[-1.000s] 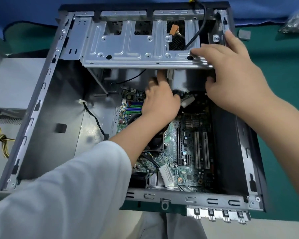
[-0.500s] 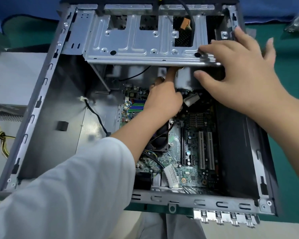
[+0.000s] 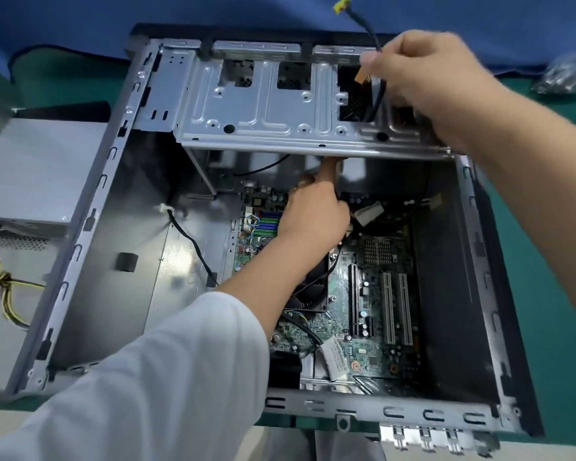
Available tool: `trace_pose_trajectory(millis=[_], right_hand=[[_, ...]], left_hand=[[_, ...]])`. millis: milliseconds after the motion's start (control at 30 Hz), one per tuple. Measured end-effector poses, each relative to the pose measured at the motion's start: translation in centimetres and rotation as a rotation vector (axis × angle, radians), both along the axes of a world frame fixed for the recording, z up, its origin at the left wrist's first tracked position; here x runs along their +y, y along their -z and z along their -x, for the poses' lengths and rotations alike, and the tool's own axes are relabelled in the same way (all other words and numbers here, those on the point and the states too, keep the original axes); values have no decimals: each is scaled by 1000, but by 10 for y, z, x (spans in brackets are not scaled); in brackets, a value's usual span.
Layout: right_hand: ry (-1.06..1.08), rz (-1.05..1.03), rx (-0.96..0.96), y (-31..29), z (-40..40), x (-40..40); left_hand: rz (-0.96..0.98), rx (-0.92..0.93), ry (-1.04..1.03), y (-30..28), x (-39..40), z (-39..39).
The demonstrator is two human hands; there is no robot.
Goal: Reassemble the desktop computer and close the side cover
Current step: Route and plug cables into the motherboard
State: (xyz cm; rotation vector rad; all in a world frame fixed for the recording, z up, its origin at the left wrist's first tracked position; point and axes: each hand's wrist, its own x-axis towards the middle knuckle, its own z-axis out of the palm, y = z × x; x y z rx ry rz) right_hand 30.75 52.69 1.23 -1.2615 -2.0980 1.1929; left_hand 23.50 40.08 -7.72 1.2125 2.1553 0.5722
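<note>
Cable, thin black flexible one [image 3: 376, 94], is pinched by our right hand [image 3: 423, 78]; we hold it near the yellow connector [image 3: 341, 3]. Left hand [image 3: 316, 214], fingers curled, holds something we cannot see.

The computer case [image 3: 90, 234] lies open on the worktop [image 3: 552, 227]. The motherboard [image 3: 373, 294] sits in its right half; the drive cage [image 3: 280, 111] spans the far end. The power supply [image 3: 37, 174] lies outside, left of the case. The left hand [image 3: 316, 214] reaches under the cage; the right hand [image 3: 423, 71] holds a cable [image 3: 376, 91] above the cage's right end.
</note>
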Motion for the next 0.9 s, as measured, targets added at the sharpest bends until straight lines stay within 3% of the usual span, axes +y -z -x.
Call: trace_pose_trajectory(millis=[167, 300, 367, 500, 633, 900], right_hand=[[-35, -175, -45, -4, 2, 11], [-244, -275, -250, 9, 9, 0], [-278, -252, -251, 12, 8, -2], [-244, -182, -272, 10, 12, -2], [-211, -226, -305, 14, 14, -7], [-51, -358, -339, 11, 20, -5]], left_hand=[[67, 33, 49, 2, 1, -3], [76, -10, -73, 0, 4, -3], [120, -11, -90, -1, 3, -3], [76, -61, -163, -7, 1, -6], [-5, -52, 4, -9, -1, -10], [93, 82, 141, -2, -4, -6]])
